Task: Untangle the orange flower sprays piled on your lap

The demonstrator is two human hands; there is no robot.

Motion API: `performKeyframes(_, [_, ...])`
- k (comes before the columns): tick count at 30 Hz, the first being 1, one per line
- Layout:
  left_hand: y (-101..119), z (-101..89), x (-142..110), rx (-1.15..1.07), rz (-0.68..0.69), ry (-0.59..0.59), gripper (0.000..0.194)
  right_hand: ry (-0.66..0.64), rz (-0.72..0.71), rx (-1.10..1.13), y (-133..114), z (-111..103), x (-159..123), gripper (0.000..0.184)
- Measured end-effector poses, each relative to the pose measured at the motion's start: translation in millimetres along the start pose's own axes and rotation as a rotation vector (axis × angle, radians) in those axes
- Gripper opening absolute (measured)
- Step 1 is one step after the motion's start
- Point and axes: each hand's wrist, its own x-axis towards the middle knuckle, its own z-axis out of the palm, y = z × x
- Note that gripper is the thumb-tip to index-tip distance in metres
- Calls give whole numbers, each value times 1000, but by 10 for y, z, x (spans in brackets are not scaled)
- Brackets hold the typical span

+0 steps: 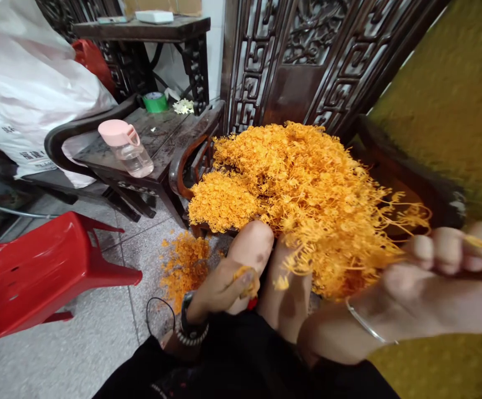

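Pinching a small orange clump, the left hand [224, 288] sits closed by the knee [251, 246]. Right hand [444, 266], blurred, is curled shut around thin orange strands [411, 213] drawn from the heap [303, 188] on the chair [407, 166]. Looks like mid-sorting; freeing those strands cleanly likely needs a gentle pull.

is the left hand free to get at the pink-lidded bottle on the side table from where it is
Probably not without a stretch. The left hand rests low by the knee, its fingers closed on a few orange strands, and the pink-lidded bottle stands far off beyond the chair's armrest.
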Motion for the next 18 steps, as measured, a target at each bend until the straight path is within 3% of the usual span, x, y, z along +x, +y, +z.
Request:
performKeyframes(5, [-108,82,214,-228,-85,249,29,-37,-48,-25,267,129,-153,29])
performKeyframes(9, [-165,138,283,-267,-77,297,22,-81,-124,61,350,135,-121,27])
performKeyframes(18, [-313,77,284,-192,-223,346,51,-193,17,265,536,217,-147,30])
